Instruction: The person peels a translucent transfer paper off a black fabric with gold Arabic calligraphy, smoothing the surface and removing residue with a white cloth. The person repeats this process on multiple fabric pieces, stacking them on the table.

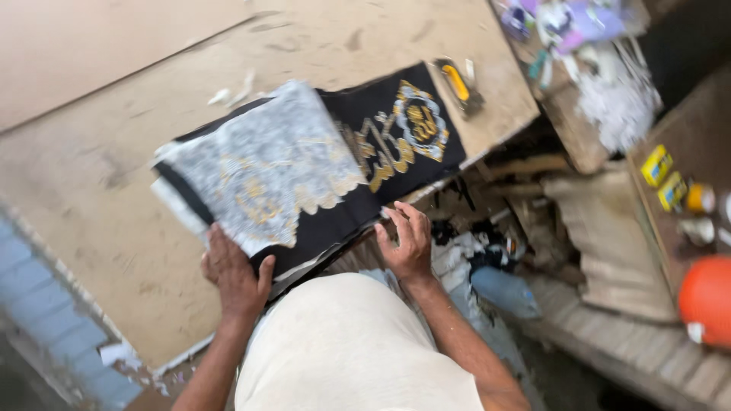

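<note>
Scuffed plywood table (99, 175) (dusty) — black embroidered cloth (396, 129) — cluttered floor

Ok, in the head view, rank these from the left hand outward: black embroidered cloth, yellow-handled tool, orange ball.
1. Black embroidered cloth: the left hand rests on its near edge, on the table.
2. Yellow-handled tool: beyond the cloth's far-right corner.
3. Orange ball: far right edge, off the table.

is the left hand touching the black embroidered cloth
Touching: the head view shows the left hand pressed flat on the near edge of the black embroidered cloth.
</note>
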